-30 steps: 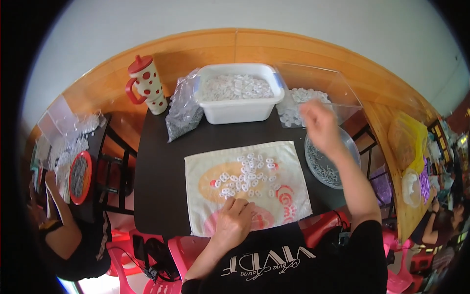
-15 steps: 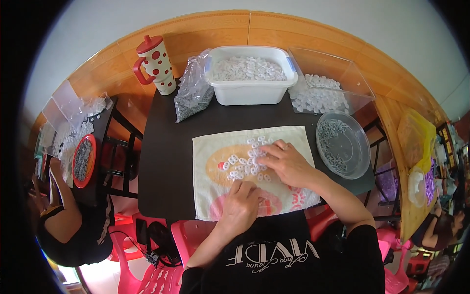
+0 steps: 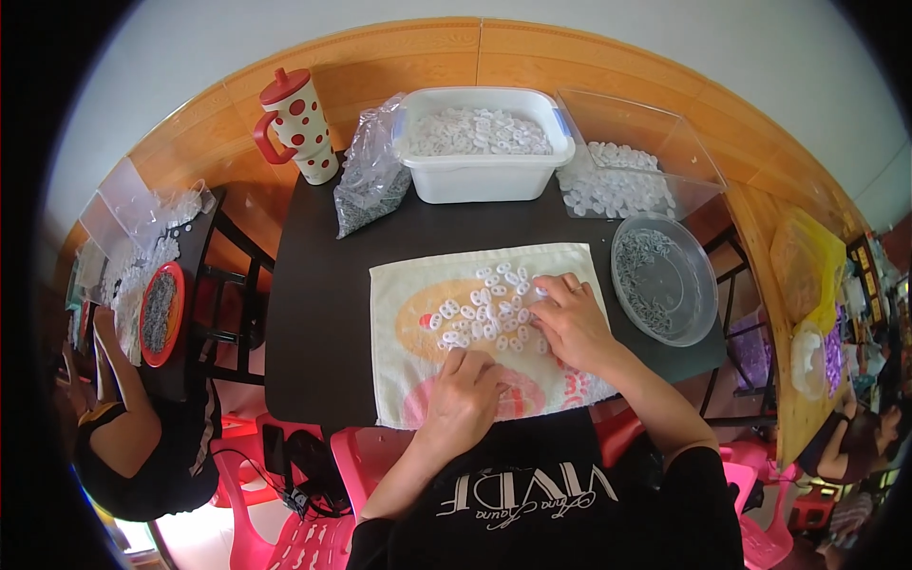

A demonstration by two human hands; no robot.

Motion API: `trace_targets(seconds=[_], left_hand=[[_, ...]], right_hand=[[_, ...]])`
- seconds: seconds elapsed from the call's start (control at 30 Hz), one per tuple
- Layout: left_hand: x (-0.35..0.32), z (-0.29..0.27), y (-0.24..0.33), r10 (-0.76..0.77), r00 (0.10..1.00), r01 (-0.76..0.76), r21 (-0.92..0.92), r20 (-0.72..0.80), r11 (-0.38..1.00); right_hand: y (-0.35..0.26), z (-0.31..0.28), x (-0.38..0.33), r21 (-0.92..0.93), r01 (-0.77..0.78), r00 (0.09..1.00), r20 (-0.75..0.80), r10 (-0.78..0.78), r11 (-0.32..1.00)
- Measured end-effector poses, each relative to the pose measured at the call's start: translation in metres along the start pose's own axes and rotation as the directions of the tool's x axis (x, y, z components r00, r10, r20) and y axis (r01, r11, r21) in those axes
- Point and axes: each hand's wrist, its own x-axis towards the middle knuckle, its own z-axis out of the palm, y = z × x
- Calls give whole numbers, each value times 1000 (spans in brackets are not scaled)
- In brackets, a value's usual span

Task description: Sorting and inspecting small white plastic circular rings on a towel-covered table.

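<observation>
Small white oval plastic pieces with two holes (image 3: 489,310) lie spread in a loose patch on a patterned towel (image 3: 399,366). My right hand (image 3: 575,325) rests at the right edge of this patch, fingers bent and partly apart, with the fingertips touching pieces. My left hand (image 3: 463,394) is at the near side of the patch, its fingers curled in and pressed together. Whatever lies between the left fingertips is hidden. A round clear tub (image 3: 686,294) of small grey metal parts stands to the right of the towel.
At the back are a white bin (image 3: 489,180) of white pieces, a bag of grey parts (image 3: 369,185), a dotted tumbler (image 3: 302,128) and a clear box (image 3: 698,180) with white pieces. A person (image 3: 133,427) sits at a table on the left, near a red plate (image 3: 174,328).
My right hand has moved right, off the middle of the pieces, and more of them show, spread further apart. The left hand stays nearly in place.
</observation>
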Motion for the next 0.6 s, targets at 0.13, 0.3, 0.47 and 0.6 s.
trace_targets(seconds=[0.13,0.3,0.47,0.6], left_hand=[[2,0,0,5,999,-7,-54,-40,999],[1,1,7,-270,963,229,-536,3,812],[6,11,-3,-323,892,342,-939,317,24],[8,15,-10,-291,880,356,-926,376,-123]], right_hand=[[2,5,-8,261,41,991,-131,-6,964],[-41,-6,-17,685,111,966,-244,84,720],[-45,-15,-18,624,270,921,-389,-9,733],[-39,-19,-27,623,250,945,-323,-47,741]])
